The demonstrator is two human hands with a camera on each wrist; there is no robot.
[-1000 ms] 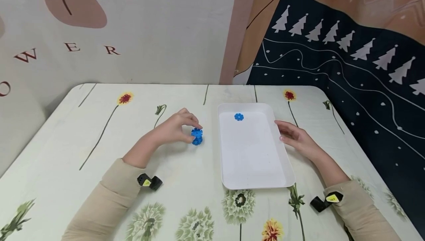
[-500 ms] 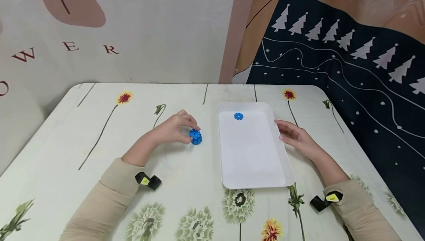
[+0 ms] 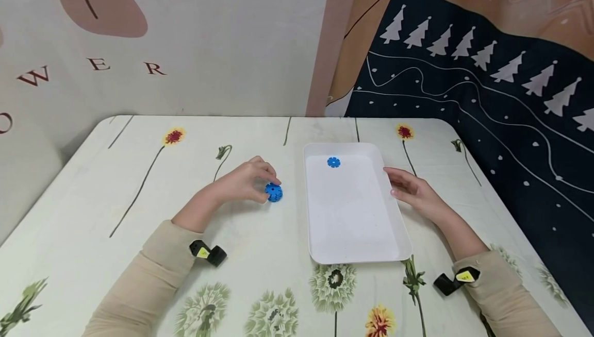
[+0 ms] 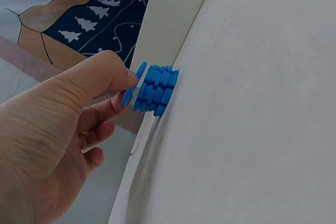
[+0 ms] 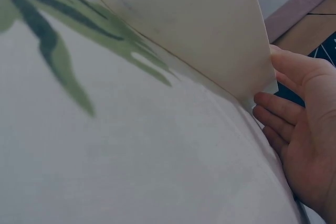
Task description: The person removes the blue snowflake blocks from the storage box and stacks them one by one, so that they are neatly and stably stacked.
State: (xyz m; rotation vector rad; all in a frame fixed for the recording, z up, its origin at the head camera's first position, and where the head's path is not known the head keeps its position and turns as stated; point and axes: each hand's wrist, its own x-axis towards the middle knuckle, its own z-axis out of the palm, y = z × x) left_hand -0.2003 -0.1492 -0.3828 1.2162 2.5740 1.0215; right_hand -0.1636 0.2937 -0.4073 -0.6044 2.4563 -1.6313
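My left hand [image 3: 246,180] pinches a blue snowflake-shaped building disc [image 4: 135,84] between thumb and index finger. It tilts over the top of a short stack of similar blue discs [image 4: 157,90], with a thin gap at one side in the left wrist view. The stack stands on the cloth left of a white tray [image 3: 352,213]. A single blue disc [image 3: 333,162] lies inside the tray near its far end. At the tray's right edge rests my right hand [image 3: 415,192], fingers loosely extended against the outer wall; the right wrist view shows the thumb alongside that wall.
A white tablecloth [image 3: 260,285] printed with flowers covers the table. Behind it hangs a pale curtain [image 3: 232,43], and a dark blue panel with white trees [image 3: 464,95] runs along the right side.
My left hand has brought the pinched disc slightly left and down, so it overlaps the stack more fully. The right hand and tray have stayed put.
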